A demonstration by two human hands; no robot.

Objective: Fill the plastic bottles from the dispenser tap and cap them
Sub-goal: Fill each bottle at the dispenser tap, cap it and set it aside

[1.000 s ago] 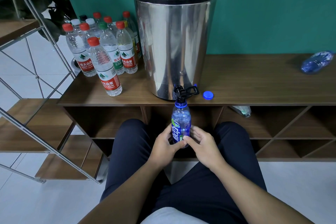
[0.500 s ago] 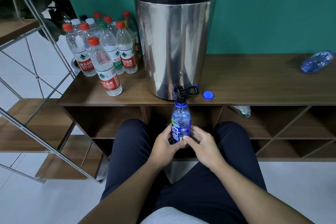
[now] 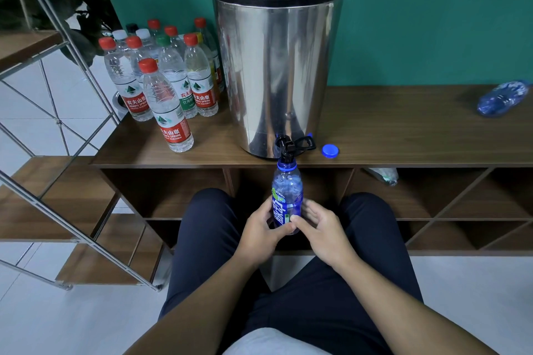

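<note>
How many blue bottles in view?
2. Held blue bottle under the tap, gripped by left hand and right hand; lying blue bottle at the shelf top's right end. Others may hide behind the dispenser.

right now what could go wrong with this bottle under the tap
1. The blue bottle hangs unsupported below the tap, held only by the left hand and right hand; a slip could spill onto the lap.
2. Left filling, it may overflow.
3. The blue cap near the shelf edge could get knocked off.

Home or office corner; teal wall (image 3: 432,8), wooden shelf unit (image 3: 403,135), white tiled floor (image 3: 57,320)
</note>
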